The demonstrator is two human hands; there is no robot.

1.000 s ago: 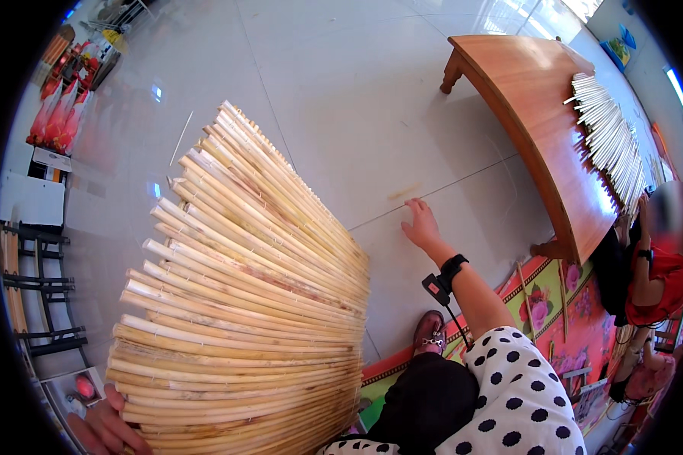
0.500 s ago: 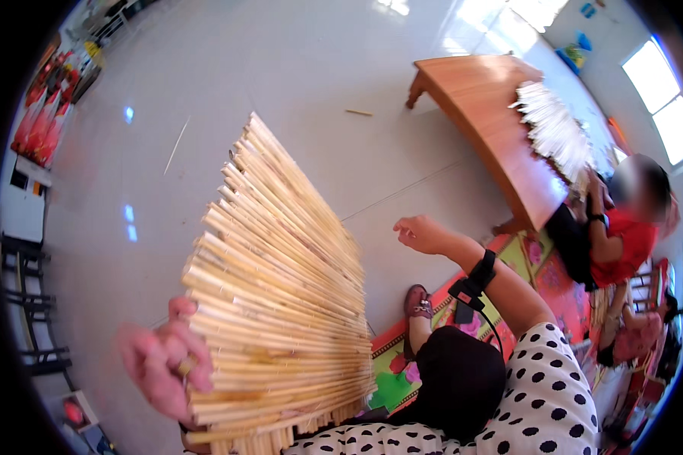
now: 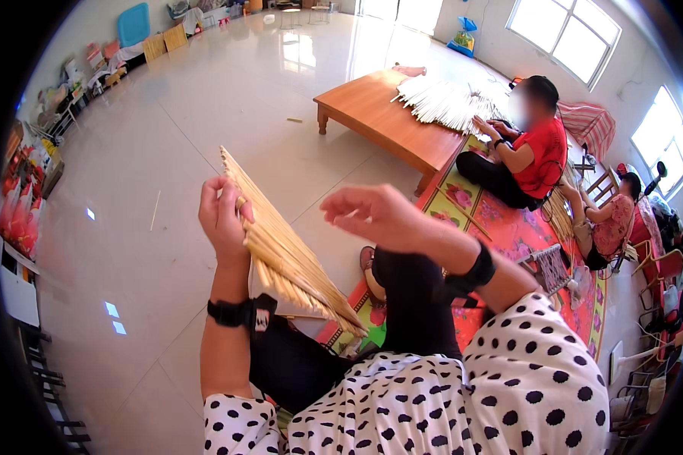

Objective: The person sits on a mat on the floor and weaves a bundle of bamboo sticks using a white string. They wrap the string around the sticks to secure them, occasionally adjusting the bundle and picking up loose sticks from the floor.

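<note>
A stitched mat of pale straw-coloured reed stalks point(image 3: 284, 254) is tilted up in front of me, seen nearly edge-on. My left hand point(image 3: 226, 216) is closed round its upper left edge, the fingers curled over the stalk ends. The mat's lower end comes down by my knees, above the patterned floor mat. My right hand point(image 3: 372, 214) hangs in the air to the right of the reed mat, apart from it, with its fingers stretched toward the left and nothing held.
A low wooden table point(image 3: 379, 114) bears a fan of pale stalks point(image 3: 451, 102). Beside it sits a person in a red shirt point(image 3: 546, 163), hands on the stalks. Another person point(image 3: 611, 220) sits farther right. A small woven stool point(image 3: 548, 269) stands on the flowered floor mat point(image 3: 508, 235).
The reed mat has swung from facing me broadly to nearly edge-on. My left hand has risen with it toward the right. My right hand has moved left, nearer the mat. The view has shifted.
</note>
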